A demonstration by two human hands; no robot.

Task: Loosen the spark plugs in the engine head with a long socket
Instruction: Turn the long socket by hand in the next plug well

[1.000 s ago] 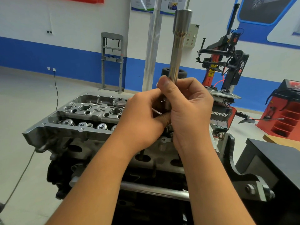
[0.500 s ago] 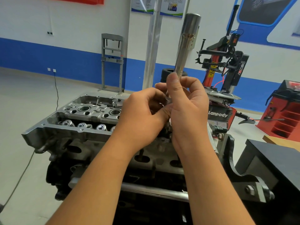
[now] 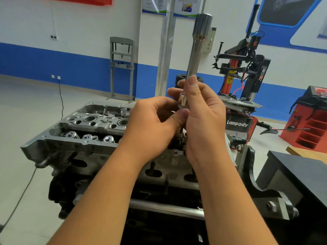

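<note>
Above the engine head (image 3: 92, 128), dead centre of the view, both hands are meeting around the long socket (image 3: 196, 55). It is standing nearly upright, tipping slightly toward one o'clock, its wider end at the top against the white wall and its lower collar sitting between the two hands. The right hand (image 3: 203, 117) is wrapping its fingers round the lower shaft, thumb lying straight up along the metal. The left hand (image 3: 152, 126) is curling in from nine o'clock, thumb pressing at the base of the socket; whatever its fingertips are pinching there is hidden behind the knuckles. The engine head is sitting below and out toward nine o'clock, open bores and valve springs showing. At two o'clock a red and black tyre machine (image 3: 246, 75) is standing by the wall, well apart.
</note>
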